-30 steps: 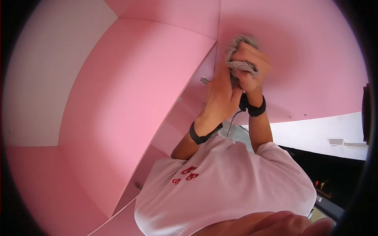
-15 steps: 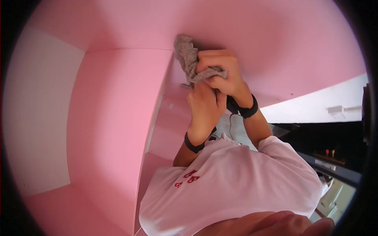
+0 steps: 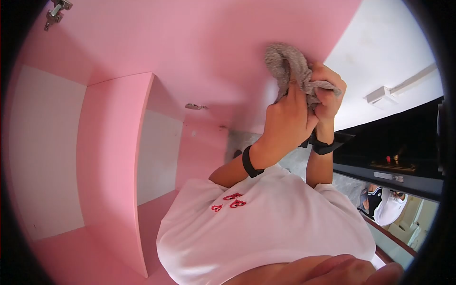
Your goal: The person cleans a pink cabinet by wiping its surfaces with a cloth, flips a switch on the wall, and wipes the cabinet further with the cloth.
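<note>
Clearly, the grey cloth is bunched at the pink panel, near its edge by the white surface. The right hand has its grip clamped on it; the left hand touches it, closed or not I cannot tell.

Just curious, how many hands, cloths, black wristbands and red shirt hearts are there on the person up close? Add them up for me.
Hands, left hand and right hand: 2
Grey cloth: 1
Black wristbands: 2
Red hearts: 3
Total: 8
</note>
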Demonstrator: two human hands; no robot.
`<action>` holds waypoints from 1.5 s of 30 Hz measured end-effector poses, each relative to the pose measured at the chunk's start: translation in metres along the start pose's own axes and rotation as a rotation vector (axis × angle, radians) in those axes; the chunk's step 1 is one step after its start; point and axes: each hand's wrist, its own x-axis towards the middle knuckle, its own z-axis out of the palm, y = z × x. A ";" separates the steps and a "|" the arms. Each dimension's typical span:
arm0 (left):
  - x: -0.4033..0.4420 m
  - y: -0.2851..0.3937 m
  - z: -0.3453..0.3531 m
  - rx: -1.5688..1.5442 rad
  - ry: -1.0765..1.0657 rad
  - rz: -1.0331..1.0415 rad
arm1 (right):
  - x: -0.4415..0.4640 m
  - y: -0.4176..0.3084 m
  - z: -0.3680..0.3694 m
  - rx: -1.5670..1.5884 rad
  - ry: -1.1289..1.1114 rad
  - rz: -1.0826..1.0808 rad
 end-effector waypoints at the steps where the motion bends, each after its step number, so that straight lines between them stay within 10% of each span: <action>1: 0.001 0.009 0.005 -0.009 0.024 0.042 | -0.006 -0.003 -0.012 0.005 0.071 0.035; 12: -0.001 0.062 0.019 -0.287 -0.232 0.124 | -0.066 -0.015 -0.078 0.194 0.385 -0.086; 23: -0.023 -0.036 -0.041 -0.177 0.208 0.026 | -0.015 0.024 0.069 -0.053 0.295 -0.415; 43: -0.067 -0.183 -0.139 -0.101 0.474 -0.393 | 0.040 0.077 0.287 0.283 -0.586 -0.386; 45: -0.059 -0.181 -0.130 -0.052 0.751 -0.352 | 0.051 0.086 0.297 0.396 -0.674 -0.303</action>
